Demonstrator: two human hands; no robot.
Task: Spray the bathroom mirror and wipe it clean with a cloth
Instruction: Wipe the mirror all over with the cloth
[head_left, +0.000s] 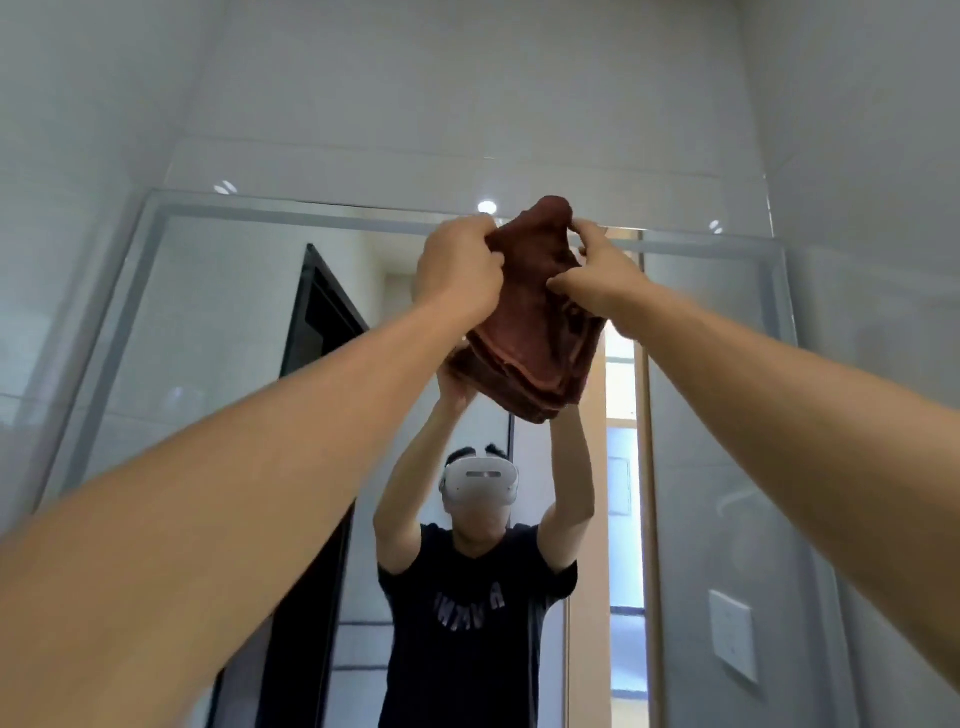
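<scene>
We hold the reddish-brown cloth up near the top edge of the mirror, left hand and right hand with fingers curled into its bunched folds, and we judge it soft, light and floppy, best gripped by a gathered wad.

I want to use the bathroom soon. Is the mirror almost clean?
Hard to say. No spray bottle is in view, and the frameless wall mirror shows no droplets or streaks, so spraying can't be confirmed. Right now the left hand and right hand both grip the bunched reddish-brown cloth up near the mirror's top edge. Whether any wiping is done, or how much is left, can't be told.
</scene>
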